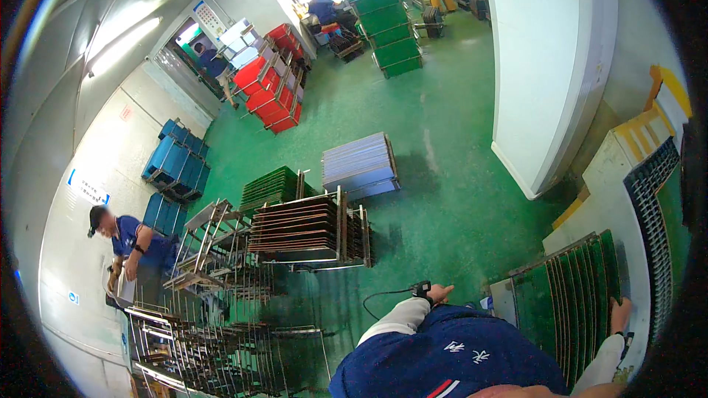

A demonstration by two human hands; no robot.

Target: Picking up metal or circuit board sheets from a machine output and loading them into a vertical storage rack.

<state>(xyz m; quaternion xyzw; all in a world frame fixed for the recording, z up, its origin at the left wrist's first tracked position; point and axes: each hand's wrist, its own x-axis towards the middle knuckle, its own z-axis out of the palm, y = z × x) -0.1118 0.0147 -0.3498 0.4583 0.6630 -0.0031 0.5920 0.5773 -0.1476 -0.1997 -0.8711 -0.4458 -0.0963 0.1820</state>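
Note:
My right hand [621,315] is closed on the edge of the outermost green panel [608,269], at the right end of a row. Several such thin, upright panels [564,302] with brownish edges stand close together in a rack beside my body. Out in front of my body is my left hand [441,293], holding nothing that I can see, its fingers partly stretched. A dark device [422,290] with a black cable sits on the left wrist. My right fingertips are partly hidden by the panel.
A conveyor [653,199] runs along the right, by a white cabinet [542,74]. Ahead stand racks of brown-edged panels [295,228], pale panels [359,166] and green panels [383,26]. Empty metal racks [214,339] crowd the lower left, near a co-worker [133,243]. Red stacks [269,92] stand farther back.

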